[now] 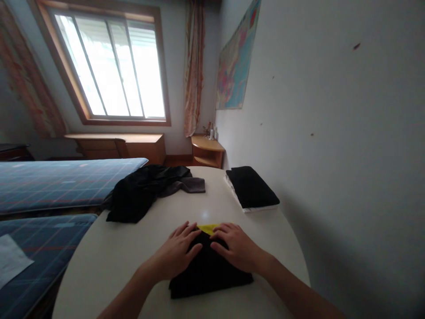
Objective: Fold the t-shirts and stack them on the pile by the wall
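On the near part of the table (pixel 109 270), a folded black cloth (pixel 212 274) lies flat, a yellow patch (pixel 207 228) showing at its far edge. Left hand (pixel 175 252) rests on its far left side, right hand (pixel 237 248) on its far right. Fingers of both are extended, slightly bent, pressing from above rather than clenched; cannot tell whether any tips tuck under the far edge.

Handling (judged): light, soft, limp; not fragile; layers likely to slip apart. Best hold: both side edges, all layers pinched together, or a palm slid underneath.

Farther left: a loose heap of black clothes (pixel 139 190), with a grey piece at its right. Far right: a folded stack (pixel 254 188), black over white. Beyond, at left, a plaid mattress (pixel 66 181); farthest, a window (pixel 113 66).
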Available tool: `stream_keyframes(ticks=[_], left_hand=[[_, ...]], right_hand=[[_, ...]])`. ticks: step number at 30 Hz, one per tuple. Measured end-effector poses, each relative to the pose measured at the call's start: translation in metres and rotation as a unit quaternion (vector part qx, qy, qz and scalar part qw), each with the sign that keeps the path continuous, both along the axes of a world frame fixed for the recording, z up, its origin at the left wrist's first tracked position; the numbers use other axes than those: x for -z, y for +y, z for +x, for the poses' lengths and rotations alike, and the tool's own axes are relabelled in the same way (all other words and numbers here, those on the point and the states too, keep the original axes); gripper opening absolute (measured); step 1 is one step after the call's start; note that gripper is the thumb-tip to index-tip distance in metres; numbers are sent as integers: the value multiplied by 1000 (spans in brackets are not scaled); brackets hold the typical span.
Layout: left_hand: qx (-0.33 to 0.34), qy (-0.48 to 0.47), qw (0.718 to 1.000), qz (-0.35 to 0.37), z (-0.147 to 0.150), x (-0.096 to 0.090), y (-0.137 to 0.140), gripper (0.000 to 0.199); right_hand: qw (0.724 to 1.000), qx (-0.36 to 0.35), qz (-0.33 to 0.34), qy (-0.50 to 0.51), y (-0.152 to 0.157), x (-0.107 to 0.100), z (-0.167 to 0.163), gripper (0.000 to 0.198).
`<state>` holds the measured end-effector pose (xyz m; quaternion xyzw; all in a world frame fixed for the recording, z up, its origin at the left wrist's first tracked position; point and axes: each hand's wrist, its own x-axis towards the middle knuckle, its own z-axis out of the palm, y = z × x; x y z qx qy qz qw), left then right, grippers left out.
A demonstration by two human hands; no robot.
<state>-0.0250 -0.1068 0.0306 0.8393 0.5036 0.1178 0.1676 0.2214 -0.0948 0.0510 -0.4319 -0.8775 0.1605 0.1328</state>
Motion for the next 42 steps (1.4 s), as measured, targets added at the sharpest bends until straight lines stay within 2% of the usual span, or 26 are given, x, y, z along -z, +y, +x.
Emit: stream_keyframes(ticks=[3, 5, 10, 13, 15, 19, 24, 27, 32, 38, 42], left_hand=[[-96, 11, 994, 50, -11, 3, 16, 46], [-125, 9, 991, 55, -18, 7, 24, 43], [-86, -77, 993, 20, -28, 8, 33, 28], [-83, -164, 983, 13, -28, 7, 33, 22], [-85, -221, 971, 14, -25, 8, 34, 19], [-97, -317, 943, 26, -15, 14, 39, 19], [-94, -358, 929, 27, 0, 20, 44, 24], [-118, -326, 936, 58, 5, 29, 45, 32], [-174, -211, 957, 95, 10, 45, 46, 44], [-147, -63, 985, 72, 12, 47, 41, 51], [-139, -36, 988, 59, 12, 46, 42, 50]], right_hand=[[999, 44, 27, -2, 20, -3, -16, 37], [998, 55, 27, -21, 34, -1, -25, 39], [998, 44, -30, -45, 60, 3, -34, 42], [996, -6, -78, -36, 69, -1, -32, 42], [995, -42, -87, -37, 73, -6, -27, 41], [990, -78, -110, -37, 78, -16, -15, 37], [987, -81, -136, 2, 78, -18, -2, 37], [990, -55, -125, 35, 81, -19, 6, 34], [994, 42, -79, 69, 100, -34, 24, 37], [988, 123, 11, 94, 142, -68, 42, 32], [977, 171, 34, 122, 180, -93, 58, 27]])
